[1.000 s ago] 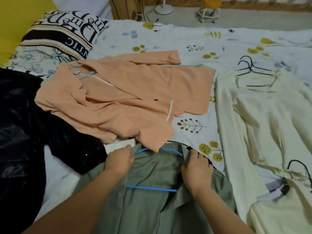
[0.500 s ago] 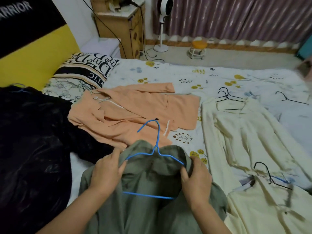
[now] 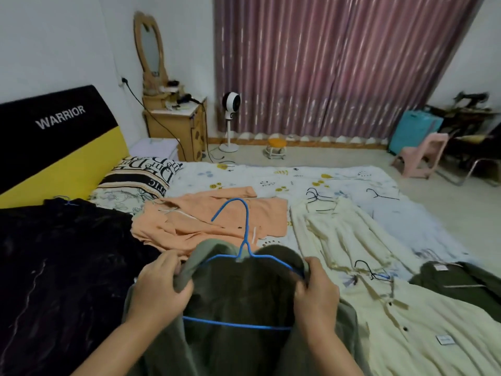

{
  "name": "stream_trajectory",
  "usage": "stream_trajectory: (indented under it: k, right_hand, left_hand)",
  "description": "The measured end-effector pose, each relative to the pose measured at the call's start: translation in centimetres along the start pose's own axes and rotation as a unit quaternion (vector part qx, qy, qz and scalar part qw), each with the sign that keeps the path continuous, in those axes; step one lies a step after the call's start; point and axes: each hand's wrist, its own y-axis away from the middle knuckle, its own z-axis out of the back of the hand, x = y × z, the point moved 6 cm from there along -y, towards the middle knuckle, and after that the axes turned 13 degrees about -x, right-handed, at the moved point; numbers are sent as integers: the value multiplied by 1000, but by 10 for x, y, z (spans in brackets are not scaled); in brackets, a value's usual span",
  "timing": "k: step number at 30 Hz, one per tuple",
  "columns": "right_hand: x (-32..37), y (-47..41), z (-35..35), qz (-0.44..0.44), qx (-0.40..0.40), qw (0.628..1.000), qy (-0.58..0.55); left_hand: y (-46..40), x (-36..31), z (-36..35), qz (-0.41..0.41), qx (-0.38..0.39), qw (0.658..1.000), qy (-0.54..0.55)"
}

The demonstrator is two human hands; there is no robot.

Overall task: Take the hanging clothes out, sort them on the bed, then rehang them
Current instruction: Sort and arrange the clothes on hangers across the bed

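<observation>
At the near edge of the bed (image 3: 271, 177), my left hand (image 3: 160, 289) and right hand (image 3: 315, 291) now grip the green shirt (image 3: 244, 294) lifted on its blue hanger (image 3: 245, 240), ready for rehanging.

Background: wooden dresser (image 3: 176, 126) with oval mirror (image 3: 149, 47) against the far wall; white pedestal fan (image 3: 231, 104) and orange stool (image 3: 276, 147) before purple curtains (image 3: 339, 66); pink chair (image 3: 423, 156) at right.

Around the orange jacket (image 3: 217, 221) the bed (image 3: 271, 177) is crowded: black garment (image 3: 59, 267) left, cream dress (image 3: 347, 234) right, green shirt (image 3: 244, 308) in front. Bare sheet lies beyond the jacket, toward the pillow (image 3: 141, 177).
</observation>
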Motion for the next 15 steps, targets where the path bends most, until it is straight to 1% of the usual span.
stream_trajectory:
  k: [5,7,8,10,11,13,15]
  right_hand:
    - [22,20,70,-21,-47,998,-23]
    - [31,26,99,-26,-57,998,-31]
    - [35,29,114,-29,-61,997,-35]
    - [43,35,142,-26,-69,996,-42]
    - [45,39,154,-23,-73,996,-45]
    - [48,46,178,-25,-79,995,-54]
    - [51,53,202,-22,-82,994,-66]
  left_hand:
    - [12,-40,57,-51,0,996,77]
    - [12,-60,74,-79,-1,994,80]
    - [11,-70,81,-78,3,993,84]
    - [9,-83,89,-46,40,993,98]
    - [9,-90,93,-50,58,992,99]
    - [13,-110,103,-102,70,987,104]
    - [19,-127,115,-120,53,988,77]
